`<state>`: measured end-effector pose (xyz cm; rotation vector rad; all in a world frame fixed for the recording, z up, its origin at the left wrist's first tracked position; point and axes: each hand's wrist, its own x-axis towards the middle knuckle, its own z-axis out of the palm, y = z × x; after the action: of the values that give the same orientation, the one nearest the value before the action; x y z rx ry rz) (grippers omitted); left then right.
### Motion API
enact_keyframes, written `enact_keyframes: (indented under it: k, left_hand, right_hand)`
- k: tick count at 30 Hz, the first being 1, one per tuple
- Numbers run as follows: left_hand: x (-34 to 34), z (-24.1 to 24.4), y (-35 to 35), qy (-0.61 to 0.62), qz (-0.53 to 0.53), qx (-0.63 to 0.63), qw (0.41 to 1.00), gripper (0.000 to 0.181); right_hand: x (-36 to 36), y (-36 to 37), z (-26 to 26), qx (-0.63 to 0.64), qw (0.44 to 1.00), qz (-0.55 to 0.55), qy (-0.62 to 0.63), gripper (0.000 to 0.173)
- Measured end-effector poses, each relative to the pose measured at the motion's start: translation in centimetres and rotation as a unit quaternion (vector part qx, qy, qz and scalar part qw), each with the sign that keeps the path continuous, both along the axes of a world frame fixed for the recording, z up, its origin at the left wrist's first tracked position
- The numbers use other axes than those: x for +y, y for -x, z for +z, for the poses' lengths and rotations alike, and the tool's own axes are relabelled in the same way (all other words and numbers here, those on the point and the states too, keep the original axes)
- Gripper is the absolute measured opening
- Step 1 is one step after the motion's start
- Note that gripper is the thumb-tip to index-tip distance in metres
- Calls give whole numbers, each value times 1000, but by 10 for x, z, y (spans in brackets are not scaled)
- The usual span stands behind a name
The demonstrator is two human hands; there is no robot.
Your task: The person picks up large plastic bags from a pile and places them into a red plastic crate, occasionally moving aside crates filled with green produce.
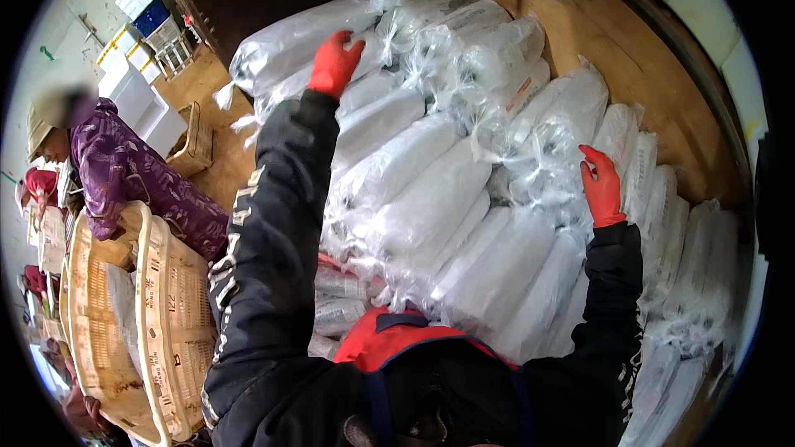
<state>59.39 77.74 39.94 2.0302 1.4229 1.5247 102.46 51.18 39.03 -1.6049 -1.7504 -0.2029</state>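
Both of my hands wear orange-red gloves. My left hand is over the upper left of a large pile of tied clear plastic bags with pale contents. A long plump bag lies beside its fingers; whether they touch it I cannot tell. No bag is in its grasp. Lower and to the right, my right hand has thumb and fingers apart and holds nothing. It is beside the knotted end of a bag and a row of upright-looking bags. Contact there is unclear.
A person in a purple patterned jacket leans over a yellowed plastic basket at my left. Behind are white foam boxes and a blue crate. A brown board backs the pile. More people work at far left.
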Motion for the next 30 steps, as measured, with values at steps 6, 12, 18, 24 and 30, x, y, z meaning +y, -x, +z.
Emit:
enact_keyframes:
  k: [6, 12, 18, 24, 30]
  left_hand:
    - [81, 77, -69, 8, 98, -52, 994, 59]
    - [131, 79, -82, 129, -9, -229, 965, 46]
    - [129, 78, -54, 34, 98, -14, 995, 35]
    - [113, 44, -69, 102, 66, -88, 989, 37]
    - [105, 46, -95, 258, -87, -213, 938, 33]
  right_hand:
    - [36, -43, -10, 12, 1000, -14, 8, 19]
    - [39, -39, -12, 63, 998, -3, -4, 17]
    - [37, -41, -18, 24, 997, 21, -64, 17]
    - [39, -44, -20, 30, 995, 24, -90, 14]
    - [31, -48, -16, 53, 993, 19, -106, 12]
